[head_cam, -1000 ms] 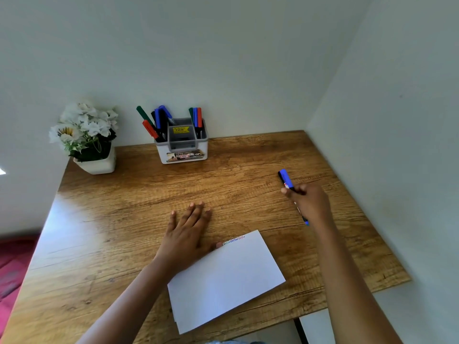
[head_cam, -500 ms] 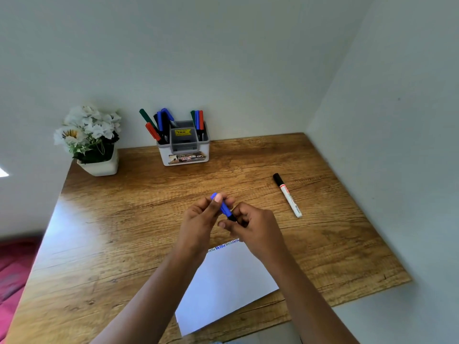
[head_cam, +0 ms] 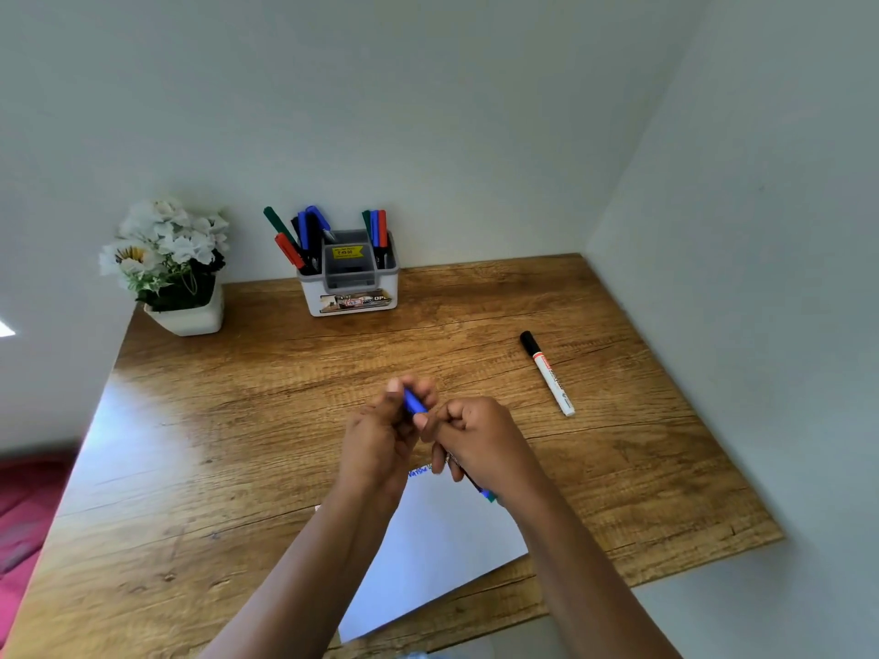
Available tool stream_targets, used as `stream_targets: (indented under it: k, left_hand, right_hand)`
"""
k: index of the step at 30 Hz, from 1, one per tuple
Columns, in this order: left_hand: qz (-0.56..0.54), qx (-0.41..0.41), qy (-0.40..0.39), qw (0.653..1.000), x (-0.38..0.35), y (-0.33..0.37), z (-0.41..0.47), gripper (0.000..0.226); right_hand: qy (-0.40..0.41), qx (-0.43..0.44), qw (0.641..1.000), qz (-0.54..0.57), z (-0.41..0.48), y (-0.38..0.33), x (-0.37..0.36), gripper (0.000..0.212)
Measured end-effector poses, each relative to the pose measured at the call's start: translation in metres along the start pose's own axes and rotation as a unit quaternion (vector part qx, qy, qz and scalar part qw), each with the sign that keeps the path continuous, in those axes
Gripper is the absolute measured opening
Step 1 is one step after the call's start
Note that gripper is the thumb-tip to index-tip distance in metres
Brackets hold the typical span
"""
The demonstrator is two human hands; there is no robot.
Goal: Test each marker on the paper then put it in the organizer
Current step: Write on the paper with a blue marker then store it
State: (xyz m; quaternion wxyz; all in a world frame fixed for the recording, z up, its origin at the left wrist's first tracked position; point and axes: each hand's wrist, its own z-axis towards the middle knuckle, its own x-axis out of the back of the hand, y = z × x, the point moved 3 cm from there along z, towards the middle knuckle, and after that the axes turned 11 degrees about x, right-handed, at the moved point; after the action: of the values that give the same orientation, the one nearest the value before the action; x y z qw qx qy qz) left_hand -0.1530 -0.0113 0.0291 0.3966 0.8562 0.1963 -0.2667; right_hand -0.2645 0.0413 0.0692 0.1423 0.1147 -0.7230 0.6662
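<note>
Blue marker (head_cam: 416,405), moved to centre: left hand (head_cam: 380,435) pinches cap (head_cam: 412,400), right hand (head_cam: 480,444) clasps mostly hidden barrel.

Grained wooden table (head_cam: 285,420) with a glossy sheen, smooth matt white paper (head_cam: 437,539), plastic organizer (head_cam: 352,287)

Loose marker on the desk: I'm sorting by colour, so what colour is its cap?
The loose marker has a black cap, clearest in the head view.

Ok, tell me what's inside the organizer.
In the organizer, the left markers are green, red, blue and black; the right markers are green, blue and red. A yellow sticker sits in the middle section. The walls hide every marker's lower end and the compartment floors.
</note>
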Motion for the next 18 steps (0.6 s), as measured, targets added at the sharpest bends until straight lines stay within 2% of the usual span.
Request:
stream_targets:
  k: [2, 4, 7, 10, 11, 12, 14, 15, 16, 18]
  left_hand:
    - [-0.112, -0.015, 0.036, 0.993, 0.021, 0.022, 0.015, 0.028]
    - [-0.113, -0.043, 0.056, 0.991, 0.041, 0.046, 0.026, 0.024]
    - [0.038, -0.041, 0.035, 0.998, 0.038, 0.038, 0.019, 0.022]
    - [0.214, -0.110, 0.034, 0.970, 0.024, 0.013, 0.002, 0.019]
    - [0.302, -0.166, 0.039, 0.938, 0.024, 0.007, -0.001, 0.017]
    - [0.424, -0.245, 0.038, 0.871, 0.025, 0.003, -0.004, 0.017]
    - [0.641, -0.402, -0.009, 0.653, 0.024, -0.010, -0.011, 0.023]
    - [0.694, -0.443, -0.053, 0.565, 0.025, -0.022, -0.012, 0.025]
    - [0.723, -0.459, -0.091, 0.509, 0.027, -0.033, -0.013, 0.025]
    - [0.746, -0.470, -0.128, 0.453, 0.035, -0.047, -0.009, 0.027]
  right_hand:
    - [-0.028, -0.034, 0.997, 0.064, -0.010, 0.006, 0.002, 0.031]
    - [-0.029, -0.054, 0.992, 0.110, -0.019, 0.011, 0.006, 0.029]
    - [-0.010, -0.056, 0.984, 0.169, -0.018, 0.018, 0.013, 0.018]
    - [0.023, -0.047, 0.969, 0.242, -0.011, 0.021, 0.017, 0.018]
    - [0.042, -0.040, 0.959, 0.277, -0.010, 0.022, 0.021, 0.016]
    - [0.062, -0.036, 0.945, 0.319, -0.009, 0.025, 0.025, 0.015]
    - [0.099, -0.039, 0.902, 0.419, -0.010, 0.033, 0.033, 0.022]
    - [0.117, -0.042, 0.881, 0.456, -0.010, 0.038, 0.036, 0.025]
    - [0.134, -0.044, 0.871, 0.471, -0.010, 0.043, 0.038, 0.026]
    - [0.166, -0.036, 0.889, 0.426, -0.012, 0.051, 0.040, 0.022]
